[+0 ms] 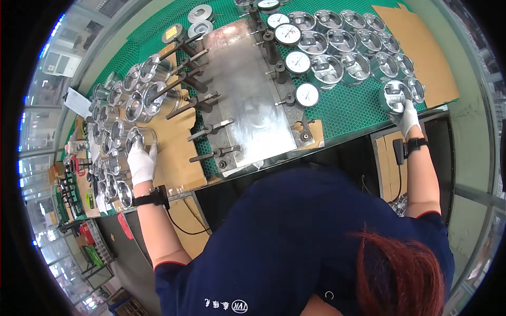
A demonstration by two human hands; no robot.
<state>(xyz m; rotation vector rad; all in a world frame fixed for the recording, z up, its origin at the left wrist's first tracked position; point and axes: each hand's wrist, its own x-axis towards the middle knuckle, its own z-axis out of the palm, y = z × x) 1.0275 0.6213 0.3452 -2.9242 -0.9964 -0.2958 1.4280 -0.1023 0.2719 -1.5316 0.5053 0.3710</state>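
Observation:
My left hand (141,162), in a white glove, grips a shiny metal piston (141,138) standing on a brown cardboard sheet (176,158) at the left. My right hand (407,117), also gloved, holds another metal piston (395,95) at the near right end of several rows of pistons (342,47) on the green mesh mat (348,108). Between my hands lies a steel gauge plate (253,100) with lever handles on its left side and round dial gauges (298,62) along its right side.
Several more pistons (113,105) crowd the left edge of the bench. A second cardboard sheet (421,52) lies at the far right. Two metal discs (200,21) sit at the back. Shelves and small items stand beyond the bench at the left.

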